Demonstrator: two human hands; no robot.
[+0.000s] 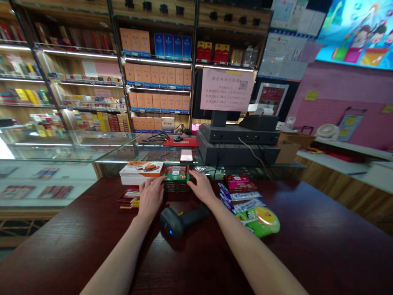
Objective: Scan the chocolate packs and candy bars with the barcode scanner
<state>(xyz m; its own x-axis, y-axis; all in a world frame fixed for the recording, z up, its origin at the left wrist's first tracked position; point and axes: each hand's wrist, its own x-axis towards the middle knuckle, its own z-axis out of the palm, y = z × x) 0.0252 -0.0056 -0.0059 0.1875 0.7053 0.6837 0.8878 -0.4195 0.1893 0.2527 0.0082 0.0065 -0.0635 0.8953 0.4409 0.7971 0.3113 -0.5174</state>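
My left hand point(152, 194) and my right hand point(201, 186) grip a stack of flat green and dark red snack packets point(176, 174) from its two ends. The left fingertips rest on its left edge; the right thumb and fingers pinch its right end. Left of it, white and orange boxes point(141, 169) with a food picture sit on top of smaller red and yellow packs point(129, 198), partly behind my left hand. Between my forearms lies a dark barcode scanner point(172, 222) with a blue light, its handle pointing right.
Right of my right forearm lie red snack packs point(239, 183), blue and white wrapped bars point(245, 196) and a green bag with a yellow lid point(260, 221). Beyond the brown table point(76, 229) stand a glass counter point(116, 153) and a cash register point(239, 141). Stocked shelves line the wall.
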